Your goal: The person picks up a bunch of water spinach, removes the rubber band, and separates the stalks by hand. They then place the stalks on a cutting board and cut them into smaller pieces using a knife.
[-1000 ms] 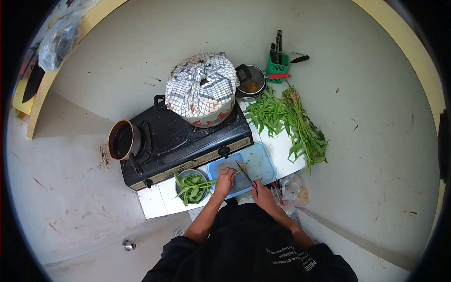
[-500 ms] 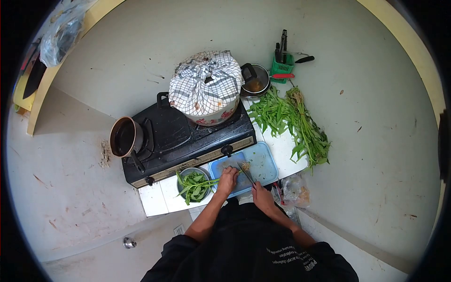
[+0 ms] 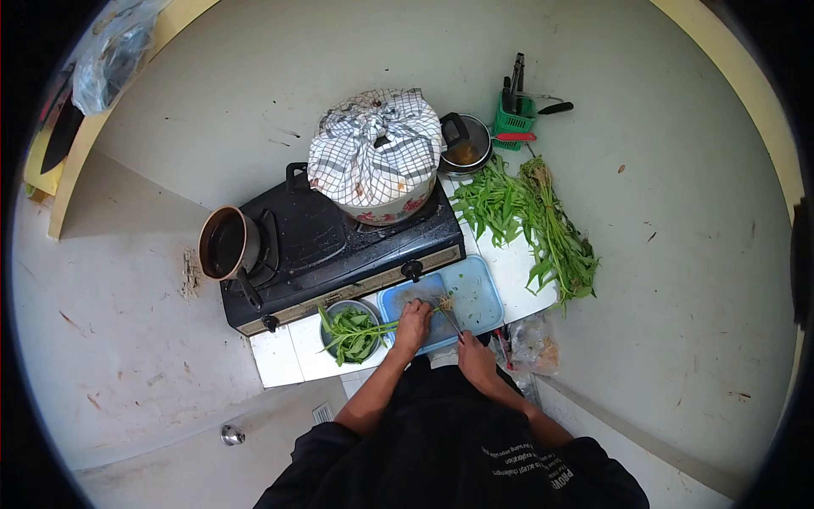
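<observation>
From my end of the feed, the left hand (image 3: 414,326) is closed around the stalks (image 3: 387,328) of some leafy greens, pressing them down on the blue board (image 3: 476,295). Their leaves (image 3: 349,329) spread over the grey bowl (image 3: 327,343) to the left, while the pale root ends (image 3: 444,301) lie just past the fingers. The right hand (image 3: 476,356) is wrapped around the handle of a knife (image 3: 452,321), its blade angled toward those roots; whether the edge touches them, I can't tell.

Compared with a second ago, the blade shows shorter in my view, and its tip no longer stands out beyond the stalks. Both grips remain as they were. The whole scene sits slightly further right (my camera seems to have turned a little), yet the large bunch of greens (image 3: 555,233) stays put on the white counter (image 3: 530,288), beside the stove (image 3: 309,233).
</observation>
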